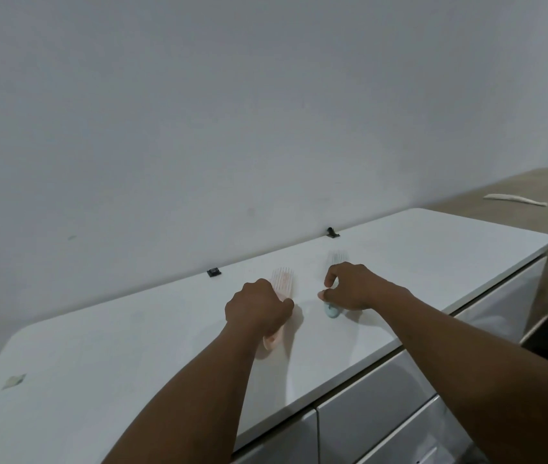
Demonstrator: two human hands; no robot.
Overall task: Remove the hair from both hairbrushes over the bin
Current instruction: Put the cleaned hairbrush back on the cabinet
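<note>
Two hairbrushes lie on a white cabinet top [132,356], bristles up, heads toward the wall. The pink hairbrush [282,278] is on the left; my left hand [259,306] is closed around its handle, whose end sticks out below my wrist. The pale blue hairbrush [336,257] is on the right; my right hand [349,286] covers its handle with fingers curled on it, the rounded handle end showing beneath. No bin is in view.
Two small black clips [214,272] [332,233] sit at the wall edge. A scrap of tape [14,380] lies at the left. A wooden surface [517,195] with a pale strip [515,199] stands at the right. Drawer fronts [383,396] are below.
</note>
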